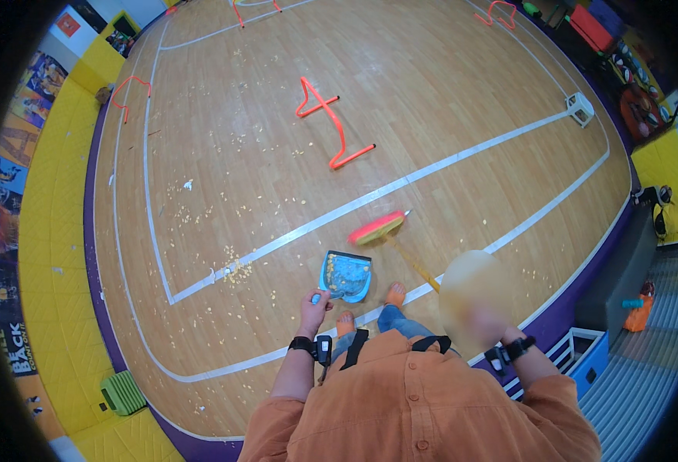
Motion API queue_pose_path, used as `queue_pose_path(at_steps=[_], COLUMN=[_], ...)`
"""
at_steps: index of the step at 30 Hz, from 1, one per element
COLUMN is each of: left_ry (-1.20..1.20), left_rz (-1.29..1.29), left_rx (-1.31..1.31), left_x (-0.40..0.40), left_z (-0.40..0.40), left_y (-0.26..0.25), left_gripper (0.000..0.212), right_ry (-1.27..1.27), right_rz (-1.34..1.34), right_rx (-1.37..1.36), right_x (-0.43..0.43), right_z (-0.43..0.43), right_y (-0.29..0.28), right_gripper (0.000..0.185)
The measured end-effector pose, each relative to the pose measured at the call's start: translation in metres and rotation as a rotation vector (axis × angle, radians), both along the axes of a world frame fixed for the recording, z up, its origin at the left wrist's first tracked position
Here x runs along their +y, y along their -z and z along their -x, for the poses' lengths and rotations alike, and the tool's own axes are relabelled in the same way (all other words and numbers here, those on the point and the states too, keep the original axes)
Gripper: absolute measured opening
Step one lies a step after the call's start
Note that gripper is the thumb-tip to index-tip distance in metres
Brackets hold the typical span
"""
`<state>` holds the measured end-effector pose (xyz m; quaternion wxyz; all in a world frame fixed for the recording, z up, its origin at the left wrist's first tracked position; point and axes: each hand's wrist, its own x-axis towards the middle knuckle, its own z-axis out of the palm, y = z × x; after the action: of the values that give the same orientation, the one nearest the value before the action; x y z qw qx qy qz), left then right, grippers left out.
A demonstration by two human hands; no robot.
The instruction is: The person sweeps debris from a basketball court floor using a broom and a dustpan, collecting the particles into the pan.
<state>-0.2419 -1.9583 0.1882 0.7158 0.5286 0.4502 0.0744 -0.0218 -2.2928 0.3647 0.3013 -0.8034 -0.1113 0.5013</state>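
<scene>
My left hand (pixel 314 309) grips the handle of a blue dustpan (pixel 347 276). Pale flakes lie inside it, mostly along its left side. To the right of the pan, a broom (pixel 378 230) with pink-red bristles and a yellow head is held just off or on the floor; which one I cannot tell. Its wooden handle (pixel 411 260) runs back to my right hand (pixel 485 324), which is wrapped around it, though a blurred patch hides the fingers. A dense cluster of scattered flakes (pixel 236 270) lies on the wooden floor left of the dustpan, across a white line.
An orange hurdle (pixel 339 130) stands ahead, with another hurdle (pixel 131 92) at the left. More flakes (pixel 192 213) and a white scrap (pixel 188 185) dot the floor. A white stool (pixel 579 110) is far right. Yellow padding (pixel 56 231) lines the left wall; a blue-sided crate (pixel 590 358) sits at right.
</scene>
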Motion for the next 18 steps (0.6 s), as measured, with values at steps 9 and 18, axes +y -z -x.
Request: queue_pose_path(at_steps=[9, 18], left_ry=[-0.111, -0.141], left_rz=[-0.016, -0.047], left_rx=[0.025, 0.086], left_x=[0.000, 0.013], left_z=[-0.012, -0.020], left_y=[-0.002, -0.014], left_gripper=[0.016, 0.020], right_ry=[0.083, 0.067], right_rz=[-0.004, 0.103], right_rx=[0.382, 0.078], right_x=[-0.048, -0.027], right_z=[-0.022, -0.023], right_y=[-0.013, 0.019], right_gripper=[0.023, 0.024])
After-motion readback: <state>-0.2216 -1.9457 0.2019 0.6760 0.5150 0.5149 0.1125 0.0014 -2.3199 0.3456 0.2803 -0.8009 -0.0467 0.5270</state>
